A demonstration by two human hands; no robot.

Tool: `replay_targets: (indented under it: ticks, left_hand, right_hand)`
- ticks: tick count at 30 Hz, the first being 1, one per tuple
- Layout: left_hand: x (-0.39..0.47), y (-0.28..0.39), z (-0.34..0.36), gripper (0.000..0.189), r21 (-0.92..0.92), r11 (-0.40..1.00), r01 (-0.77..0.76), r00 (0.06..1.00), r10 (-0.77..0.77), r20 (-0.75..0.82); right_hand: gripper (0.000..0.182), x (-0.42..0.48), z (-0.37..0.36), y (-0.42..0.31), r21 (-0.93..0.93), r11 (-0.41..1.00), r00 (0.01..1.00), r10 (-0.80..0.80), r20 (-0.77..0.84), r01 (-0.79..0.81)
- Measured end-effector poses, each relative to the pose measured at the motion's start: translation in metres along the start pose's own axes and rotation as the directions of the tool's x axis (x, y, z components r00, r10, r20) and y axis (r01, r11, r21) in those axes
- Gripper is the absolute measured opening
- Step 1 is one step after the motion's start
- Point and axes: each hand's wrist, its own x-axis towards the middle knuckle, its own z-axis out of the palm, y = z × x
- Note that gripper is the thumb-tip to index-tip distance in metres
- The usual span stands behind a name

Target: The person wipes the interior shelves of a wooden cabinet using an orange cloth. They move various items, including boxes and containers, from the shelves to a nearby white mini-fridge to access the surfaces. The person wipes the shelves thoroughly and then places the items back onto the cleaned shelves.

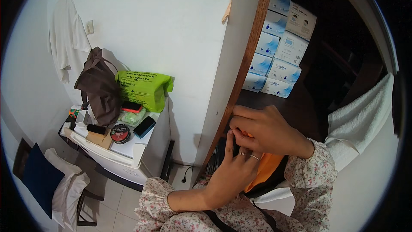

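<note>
My left hand (236, 169), with rings on it, and my right hand (267, 132) meet fingertip to fingertip in front of me. Between them they pinch an orange cloth or fabric piece (262, 169); a bit of it shows among the fingers of the right hand. The rest hangs below, beside something black. My fingers hide the exact grip. Just beyond the hands stand stacked glove boxes (277, 88) and a face mask box (292, 49) on a dark wooden shelf (301, 103).
A brown wood-edged partition (239, 80) rises left of the hands. A white towel (360, 116) hangs at right. On a small white fridge (116, 167) are a brown bag (99, 93), a green printed bag (145, 87), shoe polish (120, 134) and brushes (145, 127). A chair holds cushions (42, 177).
</note>
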Motion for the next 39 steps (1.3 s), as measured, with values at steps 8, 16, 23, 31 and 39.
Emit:
replay_targets:
  ticks: [8,16,23,31,39]
  left_hand:
    - [-0.002,-0.001,0.003,0.034,-0.015,1.0,-0.015,1.0,0.015,-0.003]
    - [0.001,0.0,-0.005,0.031,0.021,1.0,0.006,0.992,-0.009,0.125]
    - [-0.003,-0.007,0.001,0.022,-0.095,0.995,0.005,1.0,-0.004,0.007]
    - [-0.029,-0.008,0.014,0.028,-0.453,0.883,-0.12,0.977,0.025,-0.211]
    - [-0.033,0.016,0.033,0.042,-0.782,0.382,0.493,0.837,-0.452,0.308]
  right_hand:
    - [0.017,-0.003,0.004,0.011,0.276,0.954,0.993,0.121,-0.004,-0.116]
    - [0.014,-0.006,0.002,0.025,0.309,0.935,0.975,0.209,-0.075,-0.177]
    - [0.017,-0.017,0.018,0.066,0.304,0.884,0.895,0.415,-0.16,-0.355]
    - [0.013,-0.018,0.013,0.079,0.256,0.888,0.81,0.455,-0.37,-0.382]
    - [0.038,-0.017,0.002,0.065,0.183,0.797,0.771,0.603,-0.205,-0.575]
